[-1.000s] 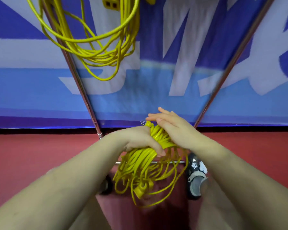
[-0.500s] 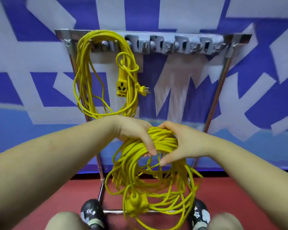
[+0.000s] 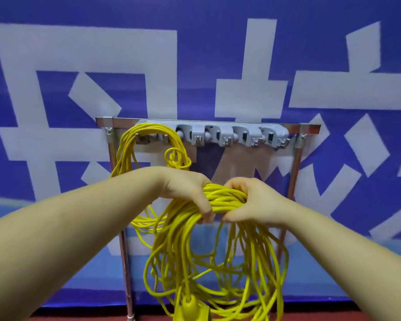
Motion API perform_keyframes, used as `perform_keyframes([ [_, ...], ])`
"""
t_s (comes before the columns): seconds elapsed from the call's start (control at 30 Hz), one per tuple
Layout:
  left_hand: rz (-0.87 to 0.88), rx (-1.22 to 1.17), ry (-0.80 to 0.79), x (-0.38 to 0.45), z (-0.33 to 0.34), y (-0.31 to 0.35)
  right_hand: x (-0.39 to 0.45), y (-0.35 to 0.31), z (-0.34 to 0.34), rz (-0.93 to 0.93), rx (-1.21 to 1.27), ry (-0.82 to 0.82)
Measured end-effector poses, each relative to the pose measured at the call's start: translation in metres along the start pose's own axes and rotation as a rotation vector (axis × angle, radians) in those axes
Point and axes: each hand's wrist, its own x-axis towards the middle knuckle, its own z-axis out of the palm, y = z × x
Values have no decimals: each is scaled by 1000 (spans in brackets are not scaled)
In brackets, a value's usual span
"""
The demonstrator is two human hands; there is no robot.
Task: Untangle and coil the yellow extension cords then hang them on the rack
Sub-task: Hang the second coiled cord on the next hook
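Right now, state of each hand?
Left hand: closed, gripping the top of the coiled yellow cord.
Right hand: closed on the same coil.

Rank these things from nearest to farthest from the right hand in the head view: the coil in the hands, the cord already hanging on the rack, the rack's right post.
1. The held coil: gripped by the right hand itself, centre.
2. The rack's right post: just right of it, behind.
3. The hung cord: upper left, beyond the left hand.
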Motion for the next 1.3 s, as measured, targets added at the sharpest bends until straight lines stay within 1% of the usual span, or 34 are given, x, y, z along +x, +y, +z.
perform_keyframes([
  [0.1, 25, -28, 42, -2, -11, 9, 8, -10, -13, 20, 46, -6],
  [0.23, 35, -148, 40, -4, -21, 13, 13, -20, -25, 61, 197, -58],
  [0.33, 44, -197, 20, -7, -24, 14, 15, -21, -26, 55, 231, -57],
  [0.5, 48, -163, 39, -8, -26, 15, 12, -20, -22, 31, 300, -42],
  [0.6, 60, -143, 83, -9, -28, 16, 11, -20, -21, 26, 378, -19],
  [0.73, 106, -137, 181, -13, -27, 17, 11, -21, -21, 41, 499, 8],
  [0.8, 133, -83, 291, -13, -27, 16, 11, -21, -22, 52, 554, 21],
  [0.9, 163, 48, 504, -12, -25, 13, 11, -21, -27, 56, 585, 40],
  [0.97, 213, 54, 628, -13, -19, 9, 12, -20, -31, 53, 576, 61],
  [1.0, 238, 59, 663, -14, -16, 9, 13, -20, -34, 48, 577, 69],
  [1.13, 280, 70, 666, -17, -9, 8, 16, -22, -44, 45, 589, 90],
  [1.2, 269, 42, 679, -17, -9, 7, 16, -22, -49, 47, 579, 102],
  [1.3, 269, 70, 690, -11, -8, 10, 16, -21, -56, 49, 567, 120],
])
